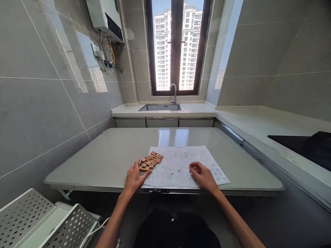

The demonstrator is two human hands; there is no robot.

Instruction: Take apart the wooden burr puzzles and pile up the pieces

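Observation:
A cluster of small wooden puzzle blocks [150, 160] lies on the grey table [108, 155], partly on the left edge of a printed paper sheet [181, 165]. My left hand [134, 177] rests flat on the table, its fingertips touching the nearest wooden blocks. My right hand [203, 174] lies on the sheet's lower right part with the fingers curled inward; I cannot see anything held in it.
A white perforated metal rack [38, 220] stands at the lower left below the table. A sink with a faucet [173, 93] sits under the window at the back. A black cooktop [305, 146] is set in the right counter.

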